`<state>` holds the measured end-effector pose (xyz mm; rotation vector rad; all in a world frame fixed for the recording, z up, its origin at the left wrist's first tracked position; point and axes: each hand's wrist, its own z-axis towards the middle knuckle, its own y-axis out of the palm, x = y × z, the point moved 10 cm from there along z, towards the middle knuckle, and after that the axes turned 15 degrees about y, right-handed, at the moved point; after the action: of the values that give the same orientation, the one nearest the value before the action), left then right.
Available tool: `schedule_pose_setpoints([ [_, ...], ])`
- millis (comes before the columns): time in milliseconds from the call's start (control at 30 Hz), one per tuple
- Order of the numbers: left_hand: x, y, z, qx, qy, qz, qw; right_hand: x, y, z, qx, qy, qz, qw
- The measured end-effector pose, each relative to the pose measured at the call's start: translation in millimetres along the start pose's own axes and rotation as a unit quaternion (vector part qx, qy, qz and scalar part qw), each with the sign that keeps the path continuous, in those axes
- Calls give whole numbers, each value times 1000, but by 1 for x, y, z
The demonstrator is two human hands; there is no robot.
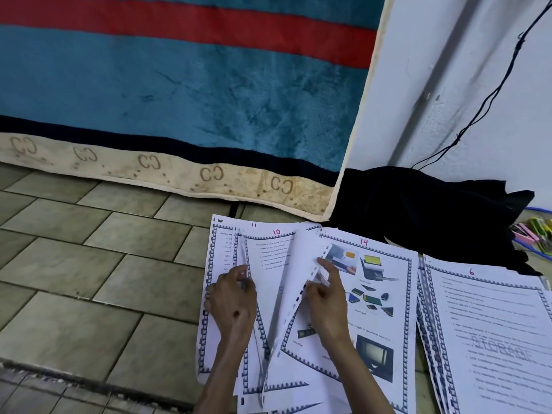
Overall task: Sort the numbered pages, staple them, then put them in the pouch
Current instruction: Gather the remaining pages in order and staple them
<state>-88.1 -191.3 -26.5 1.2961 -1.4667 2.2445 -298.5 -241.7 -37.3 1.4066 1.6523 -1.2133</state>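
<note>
- Tiled floor (89,264) fills the lower left of the view, with a blue and red striped blanket (179,100) hanging behind it and a white wall (478,115) at two o'clock.
- Numbered pages (373,294) lie fanned on the floor at five o'clock; sheets marked 11, 10 and 14 are readable at their top edges.
- One loose sheet (298,279) stands tilted up between the hands, its punched edge raised.
- Left hand (236,303) is at six o'clock, fingers curled, pinching the edge of a sheet near the one marked 11.
- Right hand (325,297) is just beside it at its three o'clock, thumb and fingers gripping the raised sheet's edge, index finger extended toward the pictures on page 14.
- A second stack (484,324), topped by a sheet marked 6, lies at four o'clock, just beside the first pile.
- Paper like this is likely light, thin and floppy; it should slide easily over its neighbours and crease if squeezed, so a gentle pinch at an edge or corner seems best.
- Black cloth (433,210), perhaps the pouch though I cannot tell, sits at two o'clock against the wall.
- Coloured staplers or clips (534,234) show at the three o'clock edge, too small to identify.
- A thin black cable (493,94) runs down the wall.
</note>
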Motion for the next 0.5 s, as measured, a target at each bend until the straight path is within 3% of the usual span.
schedule_pose_setpoints([
  [100, 8, -7, 4, 33, 22, -37, 999, -4, 2, 2, -15, -2, -28, 999],
  [500, 17, 2, 6, 16, 96, -10, 995, -9, 5, 5, -40, 4, -41, 998],
])
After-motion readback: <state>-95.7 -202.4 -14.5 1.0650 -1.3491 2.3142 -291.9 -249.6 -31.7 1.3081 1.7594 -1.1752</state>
